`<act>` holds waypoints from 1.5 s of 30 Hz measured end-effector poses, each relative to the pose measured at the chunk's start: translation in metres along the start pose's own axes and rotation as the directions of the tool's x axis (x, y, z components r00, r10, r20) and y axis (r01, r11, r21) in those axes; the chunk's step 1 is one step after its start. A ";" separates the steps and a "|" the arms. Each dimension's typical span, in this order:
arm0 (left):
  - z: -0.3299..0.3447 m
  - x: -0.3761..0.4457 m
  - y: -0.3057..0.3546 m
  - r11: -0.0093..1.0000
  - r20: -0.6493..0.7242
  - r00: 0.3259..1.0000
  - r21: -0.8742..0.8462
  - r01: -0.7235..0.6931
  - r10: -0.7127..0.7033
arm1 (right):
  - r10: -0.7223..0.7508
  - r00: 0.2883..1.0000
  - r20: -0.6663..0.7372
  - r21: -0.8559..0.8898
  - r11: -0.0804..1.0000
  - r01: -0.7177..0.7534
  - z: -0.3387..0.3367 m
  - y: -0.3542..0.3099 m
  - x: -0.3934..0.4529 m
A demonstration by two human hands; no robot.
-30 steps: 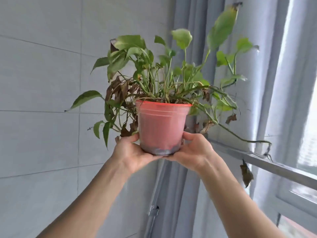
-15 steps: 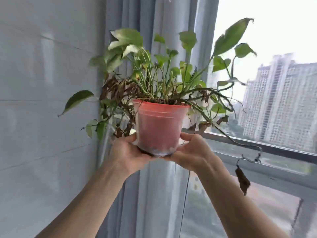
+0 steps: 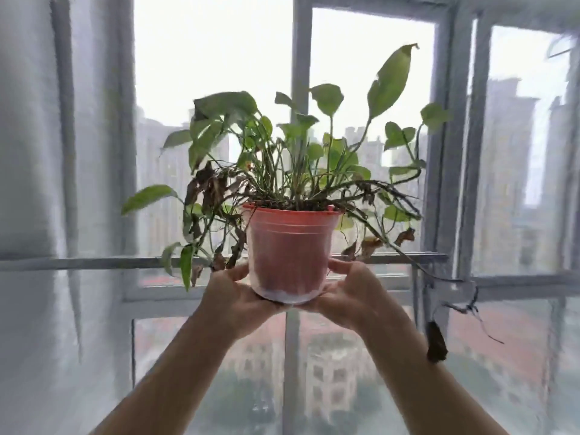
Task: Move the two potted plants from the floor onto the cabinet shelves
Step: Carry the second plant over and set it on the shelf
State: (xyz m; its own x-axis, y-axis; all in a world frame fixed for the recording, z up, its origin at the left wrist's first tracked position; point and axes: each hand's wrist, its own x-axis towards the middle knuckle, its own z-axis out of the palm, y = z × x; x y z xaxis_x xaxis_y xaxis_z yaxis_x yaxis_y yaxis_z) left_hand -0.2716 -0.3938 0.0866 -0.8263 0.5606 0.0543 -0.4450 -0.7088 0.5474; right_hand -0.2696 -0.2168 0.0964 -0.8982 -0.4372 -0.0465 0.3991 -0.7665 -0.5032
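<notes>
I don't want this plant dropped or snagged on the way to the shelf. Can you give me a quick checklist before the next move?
1. Both hands under the pot: ok, left hand and right hand cup its base.
2. Pot upright: ok, rim looks level.
3. Trailing vine clear of snags: not ok, it hangs past the window frame.
4. Dead leaf secure: cannot tell, it dangles loosely.
5. Cabinet shelf in sight: not ok, only window and curtain show.

Pot point(image 3: 288, 246) showing translucent red-orange, whitish at base. Leaves point(image 3: 389, 80) showing green, some hanging brown and dry. Curtain point(image 3: 47, 183) looking pale grey. Window frame point(image 3: 301, 73) appearing grey.
</notes>
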 end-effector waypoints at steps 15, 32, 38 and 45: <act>0.196 0.186 -0.330 0.830 0.283 0.787 0.070 0.553 -0.548 | -0.621 0.680 -0.390 -0.216 0.779 0.588 -0.151 -0.213 -0.323; 0.335 0.354 -0.515 0.548 0.523 0.397 0.168 0.819 -0.754 | -0.843 0.220 -0.490 -0.491 0.476 0.729 -0.232 -0.380 -0.450; 0.367 0.395 -0.575 0.483 0.505 0.313 0.249 0.839 -0.804 | -0.861 0.167 -0.480 -0.492 0.423 0.761 -0.266 -0.420 -0.484; 0.423 0.426 -0.678 0.477 0.451 0.311 0.321 0.818 -0.837 | -0.847 0.014 -0.531 -0.540 0.351 0.765 -0.311 -0.478 -0.567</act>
State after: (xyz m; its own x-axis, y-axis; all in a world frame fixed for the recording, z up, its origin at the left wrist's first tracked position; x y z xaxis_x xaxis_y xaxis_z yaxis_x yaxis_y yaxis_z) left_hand -0.1759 0.5063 0.0916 0.2713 0.9603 -0.0645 -0.7775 0.2582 0.5734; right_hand -0.0087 0.5439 0.0950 -0.4490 0.8929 -0.0328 -0.6465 -0.3500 -0.6779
